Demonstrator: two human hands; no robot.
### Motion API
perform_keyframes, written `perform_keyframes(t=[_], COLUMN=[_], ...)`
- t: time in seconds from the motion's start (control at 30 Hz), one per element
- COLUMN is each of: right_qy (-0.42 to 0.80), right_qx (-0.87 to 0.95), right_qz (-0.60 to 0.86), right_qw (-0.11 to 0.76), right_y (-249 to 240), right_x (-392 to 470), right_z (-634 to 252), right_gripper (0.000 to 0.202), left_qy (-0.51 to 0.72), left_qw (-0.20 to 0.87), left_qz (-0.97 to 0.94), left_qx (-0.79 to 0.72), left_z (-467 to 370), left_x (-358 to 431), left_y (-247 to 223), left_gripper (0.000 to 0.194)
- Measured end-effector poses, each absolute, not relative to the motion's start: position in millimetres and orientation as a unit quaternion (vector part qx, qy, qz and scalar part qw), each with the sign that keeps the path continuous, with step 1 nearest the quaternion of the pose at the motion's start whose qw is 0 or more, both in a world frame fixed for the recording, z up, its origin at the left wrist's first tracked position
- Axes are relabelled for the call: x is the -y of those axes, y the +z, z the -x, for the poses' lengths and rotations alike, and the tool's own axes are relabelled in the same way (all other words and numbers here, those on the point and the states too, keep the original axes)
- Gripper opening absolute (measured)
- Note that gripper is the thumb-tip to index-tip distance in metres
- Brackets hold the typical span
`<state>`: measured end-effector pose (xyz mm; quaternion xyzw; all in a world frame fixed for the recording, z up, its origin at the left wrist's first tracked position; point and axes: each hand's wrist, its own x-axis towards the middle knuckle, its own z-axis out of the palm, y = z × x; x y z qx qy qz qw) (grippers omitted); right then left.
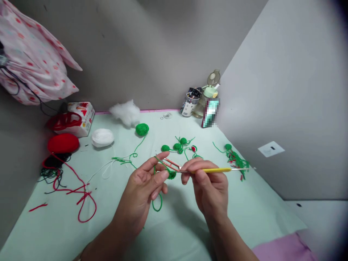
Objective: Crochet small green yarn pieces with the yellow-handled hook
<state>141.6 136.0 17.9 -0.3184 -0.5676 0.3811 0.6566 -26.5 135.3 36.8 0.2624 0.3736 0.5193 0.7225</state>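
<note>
Between thumb and fingers, my left hand (145, 179) pinches a small green crocheted piece (172, 175), with green yarn running over its raised index finger. A loop of green yarn (157, 208) hangs below that hand. My right hand (208, 183) is closed on a crochet hook with a yellow handle (214, 170), whose tip reaches the green piece. Just behind the hands lie small orange-handled scissors (172, 164), partly hidden. A green yarn ball (142, 129) sits farther back, its strand trailing toward my left hand.
Small green crocheted balls (178, 146) lie behind the hands. Green and red yarn pieces (237, 161) are at the right. White yarn (102, 137), red yarn (63, 143), stuffing (126, 112) and a tissue box (81, 117) stand left. A pen cup (188, 105) and phone (210, 113) are at the back.
</note>
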Motion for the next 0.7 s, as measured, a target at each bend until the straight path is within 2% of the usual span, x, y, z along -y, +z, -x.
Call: perform_keyframes(t=[0.23,0.53,0.7], right_qy=[0.293,0.311,0.367], right_qx=[0.632,0.615,0.573], right_qz=[0.356,0.351,0.333], right_qw=[0.623,0.633,0.653], right_y=[17.4,16.4,13.4], right_x=[-135.2,-133.1,-133.0], right_z=[-136.7,-134.3,-136.0], right_gripper=[0.016,0.017,0.018], left_qy=[0.486,0.511,0.523], left_qw=[0.716,0.694,0.686], left_qz=[-0.315,-0.297,-0.275], left_qx=[-0.39,-0.41,-0.424], left_z=[22.4,23.3,24.6], left_x=[-130.0,-133.8,-135.6], left_y=[28.4,31.1,28.3], left_gripper=[0.037,0.039,0.039])
